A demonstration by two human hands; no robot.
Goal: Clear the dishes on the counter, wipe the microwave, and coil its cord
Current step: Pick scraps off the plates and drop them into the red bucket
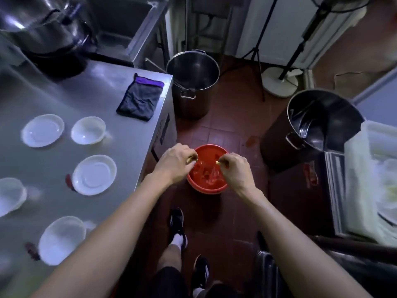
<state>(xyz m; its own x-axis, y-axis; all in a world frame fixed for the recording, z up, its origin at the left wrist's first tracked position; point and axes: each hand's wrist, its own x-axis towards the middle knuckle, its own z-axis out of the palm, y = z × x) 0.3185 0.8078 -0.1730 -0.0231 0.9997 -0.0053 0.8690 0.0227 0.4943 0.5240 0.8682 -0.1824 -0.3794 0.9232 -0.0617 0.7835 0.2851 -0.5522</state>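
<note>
Above a red bucket (207,168) on the floor, the left hand (174,163) and right hand (235,168) each pinch a small yellowish scrap. White dishes (94,174) sit on the steel worktop (90,93), near its right edge.

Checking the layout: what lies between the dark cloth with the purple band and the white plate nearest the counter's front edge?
In the head view, only bare steel counter lies between the dark cloth and that white plate.
</note>
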